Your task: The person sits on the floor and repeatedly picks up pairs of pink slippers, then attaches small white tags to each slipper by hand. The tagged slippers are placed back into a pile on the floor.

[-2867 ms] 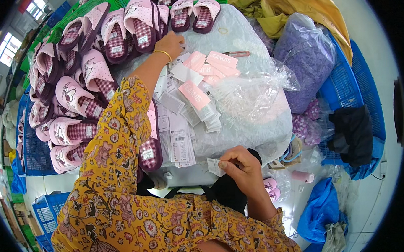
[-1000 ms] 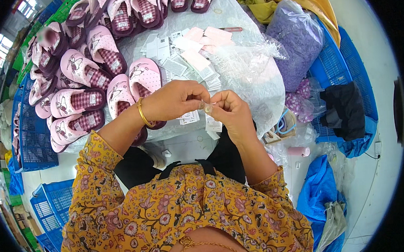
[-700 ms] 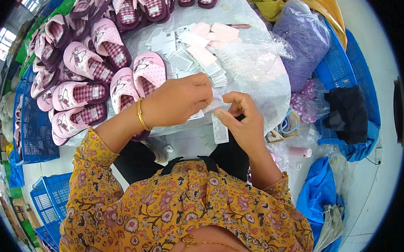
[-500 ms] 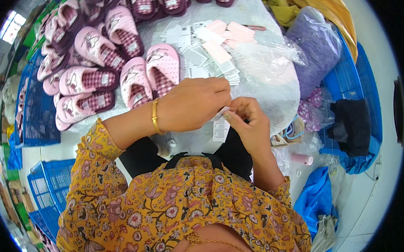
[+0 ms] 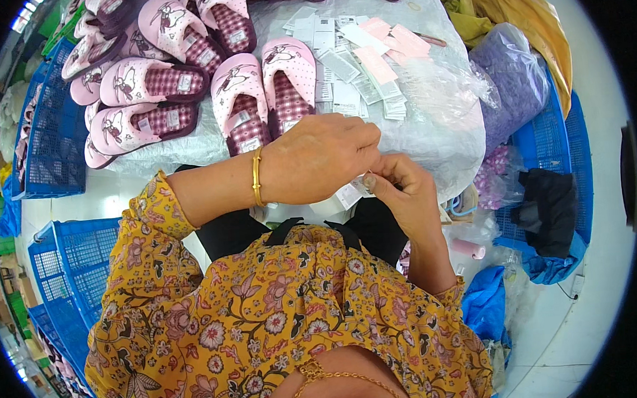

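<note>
My left hand (image 5: 323,159), with a gold bangle on the wrist, and my right hand (image 5: 397,191) meet in front of my chest. Together they pinch a small white paper tag (image 5: 351,195) between the fingertips. Just beyond the hands, a pair of pink slippers (image 5: 262,86) with checked insoles lies on a table covered in clear plastic sheet (image 5: 437,121). A spread of white and pink paper tags (image 5: 358,60) lies to the right of that pair.
Several more pink slippers (image 5: 140,86) are stacked at the table's left. Blue plastic crates (image 5: 70,262) stand at my left, another blue crate (image 5: 538,137) at the right holds a purple bag (image 5: 507,81) and dark cloth (image 5: 549,208). Yellow fabric (image 5: 510,9) lies at the far right.
My left hand came back from the tag pile at the far side and joined my right hand near my chest. Both now hold one white tag. A pair of slippers lies closer.
</note>
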Action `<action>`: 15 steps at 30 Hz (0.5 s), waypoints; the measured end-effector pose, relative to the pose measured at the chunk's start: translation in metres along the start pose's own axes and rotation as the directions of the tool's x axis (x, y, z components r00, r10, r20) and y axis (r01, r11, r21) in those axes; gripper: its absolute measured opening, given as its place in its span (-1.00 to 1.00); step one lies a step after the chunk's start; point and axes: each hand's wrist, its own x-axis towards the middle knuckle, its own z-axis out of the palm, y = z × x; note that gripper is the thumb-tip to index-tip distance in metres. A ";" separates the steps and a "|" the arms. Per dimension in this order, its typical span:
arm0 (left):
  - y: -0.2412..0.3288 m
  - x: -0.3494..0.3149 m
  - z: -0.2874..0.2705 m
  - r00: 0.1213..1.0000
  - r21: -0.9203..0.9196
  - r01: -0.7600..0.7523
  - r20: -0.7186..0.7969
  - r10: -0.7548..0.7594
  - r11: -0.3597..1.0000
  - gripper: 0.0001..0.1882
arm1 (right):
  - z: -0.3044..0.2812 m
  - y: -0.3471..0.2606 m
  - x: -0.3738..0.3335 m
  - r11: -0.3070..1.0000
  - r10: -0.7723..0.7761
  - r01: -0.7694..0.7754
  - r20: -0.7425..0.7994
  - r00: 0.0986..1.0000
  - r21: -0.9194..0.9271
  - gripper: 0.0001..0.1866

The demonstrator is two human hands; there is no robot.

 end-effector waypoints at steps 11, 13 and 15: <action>-0.021 -0.053 -0.007 0.990 -0.085 0.032 -0.131 -0.043 0.996 -0.81 | 0.026 -0.015 -0.013 0.996 0.035 -0.022 0.162 0.986 -0.086 -0.89; -0.047 -0.062 -0.017 0.981 0.016 0.140 -0.137 -0.137 0.990 -0.77 | 0.032 -0.021 -0.012 0.999 -0.041 0.047 0.194 0.980 -0.026 -0.90; -0.078 -0.072 -0.017 0.975 0.251 0.146 -0.199 -0.096 0.957 -0.82 | 0.042 -0.019 0.000 0.959 -0.280 0.279 0.224 0.933 0.037 -0.90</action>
